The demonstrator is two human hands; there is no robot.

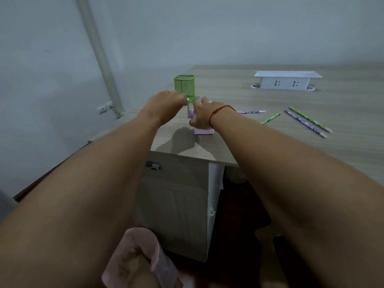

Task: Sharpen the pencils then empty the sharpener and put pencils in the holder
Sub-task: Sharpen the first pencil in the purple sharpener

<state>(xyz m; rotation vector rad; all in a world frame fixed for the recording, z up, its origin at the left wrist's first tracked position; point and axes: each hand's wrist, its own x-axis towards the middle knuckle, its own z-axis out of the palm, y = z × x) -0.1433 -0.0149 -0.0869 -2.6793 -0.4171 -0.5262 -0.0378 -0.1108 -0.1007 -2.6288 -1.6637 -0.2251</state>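
**Light sharpener, hard crank: slips and snapped leads are the risks**

Head view. The left hand has its fingers curled onto the top of the white crank and pinches it. The right hand is closed down over the pink sharpener, bracing it against the desk. The sharpener sits under the right palm, just right of the left fingertips. The green mesh holder stands just beyond the left hand, very near its knuckles.

A purple pencil lies just past the right wrist, pointing towards the sharpener. The wrist hides whether its tip is inside. Further right of that hand lie a short green pencil, a long purple pencil and a long green pencil, all loose on the desk.

The likeliest trouble is the sharpener shifting. It looks like light plastic and sits near the desk corner, so if the right hand's downward press eases, the cranking force could twist or skid it towards the edge. Cranking too long or too hard could snap a lead inside. A wide sweep of the left hand could clip the holder and tip it. The loose pencils could roll if the right forearm brushes them. When emptying comes, shavings could miss the bin, which sits low beneath the forearms, well back from both hands.
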